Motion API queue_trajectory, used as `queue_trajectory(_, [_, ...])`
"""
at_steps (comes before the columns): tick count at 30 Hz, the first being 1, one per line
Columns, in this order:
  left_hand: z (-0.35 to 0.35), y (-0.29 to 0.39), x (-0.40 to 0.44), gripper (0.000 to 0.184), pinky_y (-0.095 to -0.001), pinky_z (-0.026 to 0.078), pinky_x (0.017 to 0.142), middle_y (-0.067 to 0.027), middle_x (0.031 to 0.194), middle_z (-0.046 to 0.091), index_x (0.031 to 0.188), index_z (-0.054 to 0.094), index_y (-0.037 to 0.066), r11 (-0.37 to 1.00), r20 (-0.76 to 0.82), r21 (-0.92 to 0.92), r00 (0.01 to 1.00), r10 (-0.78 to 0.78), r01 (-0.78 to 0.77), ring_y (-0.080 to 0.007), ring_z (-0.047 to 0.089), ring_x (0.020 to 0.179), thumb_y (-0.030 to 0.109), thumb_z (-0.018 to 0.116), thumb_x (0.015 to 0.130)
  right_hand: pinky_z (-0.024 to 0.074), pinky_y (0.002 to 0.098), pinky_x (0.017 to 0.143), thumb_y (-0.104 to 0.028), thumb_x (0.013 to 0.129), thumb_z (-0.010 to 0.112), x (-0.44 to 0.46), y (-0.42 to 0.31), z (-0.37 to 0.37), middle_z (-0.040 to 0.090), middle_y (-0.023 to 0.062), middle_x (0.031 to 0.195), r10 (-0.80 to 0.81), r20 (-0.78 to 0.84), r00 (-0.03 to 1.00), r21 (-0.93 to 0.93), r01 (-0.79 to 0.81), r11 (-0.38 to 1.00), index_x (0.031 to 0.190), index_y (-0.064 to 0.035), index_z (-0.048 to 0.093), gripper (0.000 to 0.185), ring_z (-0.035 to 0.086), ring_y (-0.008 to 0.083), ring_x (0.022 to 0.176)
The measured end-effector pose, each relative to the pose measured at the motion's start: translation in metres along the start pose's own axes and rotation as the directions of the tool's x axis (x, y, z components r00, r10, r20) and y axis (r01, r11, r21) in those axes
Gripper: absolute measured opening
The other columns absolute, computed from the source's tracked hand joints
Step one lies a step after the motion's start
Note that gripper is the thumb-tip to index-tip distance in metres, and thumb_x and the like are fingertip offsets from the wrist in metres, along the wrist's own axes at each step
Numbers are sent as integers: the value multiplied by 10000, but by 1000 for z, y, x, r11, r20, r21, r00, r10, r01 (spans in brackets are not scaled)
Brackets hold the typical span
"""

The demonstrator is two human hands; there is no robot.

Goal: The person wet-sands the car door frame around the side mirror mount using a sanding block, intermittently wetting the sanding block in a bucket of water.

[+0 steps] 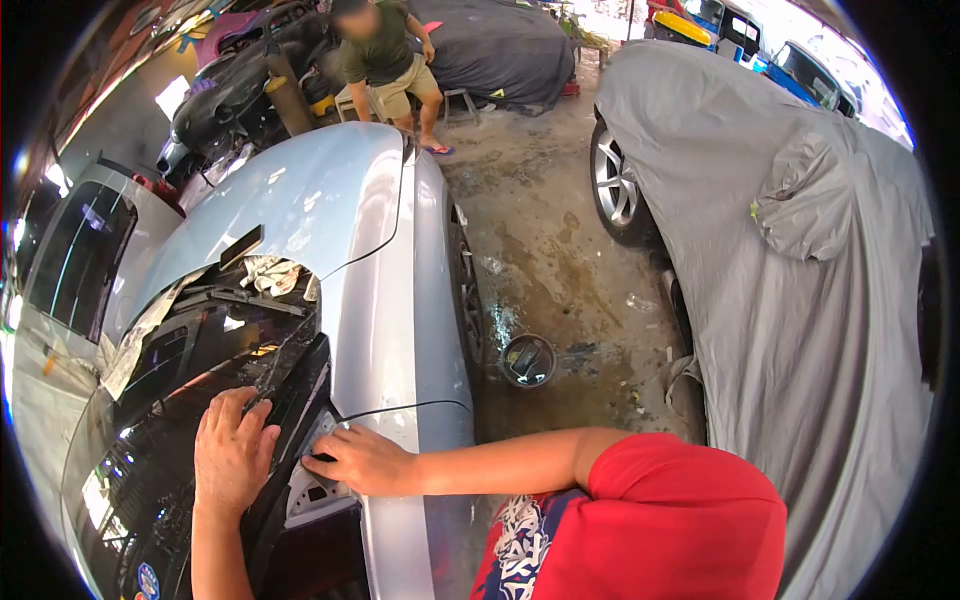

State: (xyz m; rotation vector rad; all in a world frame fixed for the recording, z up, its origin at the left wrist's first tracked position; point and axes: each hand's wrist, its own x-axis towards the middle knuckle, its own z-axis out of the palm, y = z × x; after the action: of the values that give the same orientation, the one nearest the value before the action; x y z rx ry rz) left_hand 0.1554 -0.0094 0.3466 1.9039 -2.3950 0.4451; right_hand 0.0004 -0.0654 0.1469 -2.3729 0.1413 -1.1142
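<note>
A silver-blue car (375, 360) fills the left half of the view, its dark windshield (150, 450) nearest to me. My left hand (234, 450) is over the windshield's edge beside the black pillar trim, palm down, fingers somewhat spread, with nothing visible in it. At the front corner of the side window, my right hand (362, 460) rests on a white metal panel with holes (305, 500). Its fingers are bent together against the panel; whatever they hold, if anything, is hidden.
Water is in a round bucket (528, 360) on the wet floor (550, 250). A grey-covered car (790, 280) stands right. Cloths (272, 275) lie at the windshield base. Beyond the hood is a person in a dark shirt (378, 50). A dark-covered vehicle (490, 45) stands behind.
</note>
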Motion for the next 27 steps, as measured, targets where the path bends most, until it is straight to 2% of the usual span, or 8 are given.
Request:
queue_trajectory(2, [0, 0, 0, 338, -490, 512, 974, -139, 1267, 628, 1154, 666, 50, 1000, 11, 2, 1000, -3, 2, -379, 607, 1181, 127, 780, 845, 518, 426, 912, -146, 896, 632, 3, -5, 0, 613, 93, 1139, -39, -42, 998, 27, 40, 999, 1327, -81, 678, 438, 639, 308, 1052])
queue_trajectory(5, [-1, 0, -1, 336, -490, 513, 979, -140, 1271, 628, 1151, 668, 51, 1000, 15, -9, 1000, -15, 15, -381, 606, 1191, 130, 781, 845, 521, 422, 908, -160, 866, 669, 2, 0, -6, 611, 88, 1144, -37, 6, 999, 39, 37, 999, 1324, -81, 680, 465, 637, 304, 1049])
queue_trajectory(8, [-1, 2, -2, 337, -490, 514, 981, -139, 1271, 629, 1149, 671, 52, 1000, 19, -8, 1000, -12, 13, -379, 605, 1194, 129, 784, 841, 521, 429, 908, -164, 819, 721, -3, 9, 2, 612, 91, 1159, -26, -5, 1000, -38, 25, 999, 1321, -76, 679, 512, 638, 299, 1051])
queue_trajectory(11, [0, 1, 0, 340, -489, 514, 982, -138, 1269, 628, 1150, 672, 54, 1000, 15, 7, 1000, -11, 11, -377, 605, 1195, 127, 786, 838, 531, 441, 899, -148, 793, 745, -4, 4, 1, 609, 99, 1146, 11, -16, 1000, -3, -11, 1000, 1321, -62, 676, 539, 644, 304, 1040])
queue_trajectory(17, [0, 0, -1, 348, -492, 512, 982, -137, 1271, 625, 1155, 672, 59, 1000, 27, 1, 1000, -12, 12, -375, 604, 1199, 125, 790, 834, 571, 430, 840, -120, 796, 740, 5, -2, 6, 593, 113, 1119, -50, -51, 997, 84, 55, 995, 1338, -45, 662, 553, 663, 304, 1005])
queue_trajectory(20, [3, -1, -2, 351, -495, 512, 978, -135, 1270, 625, 1156, 671, 60, 1000, 10, 6, 1000, -8, 8, -374, 604, 1198, 125, 792, 832, 583, 408, 823, -73, 762, 753, -1, 0, 4, 590, 100, 1146, -3, 0, 1000, 101, 3, 995, 1349, -77, 659, 594, 665, 285, 992])
queue_trajectory(27, [0, 1, -1, 354, -492, 515, 975, -129, 1273, 624, 1160, 676, 59, 1000, 15, 11, 1000, -6, 6, -373, 604, 1195, 126, 794, 833, 583, 414, 797, -90, 800, 731, 2, 2, -1, 592, 101, 1141, 7, -18, 1000, 71, -5, 997, 1345, -82, 663, 550, 668, 279, 975])
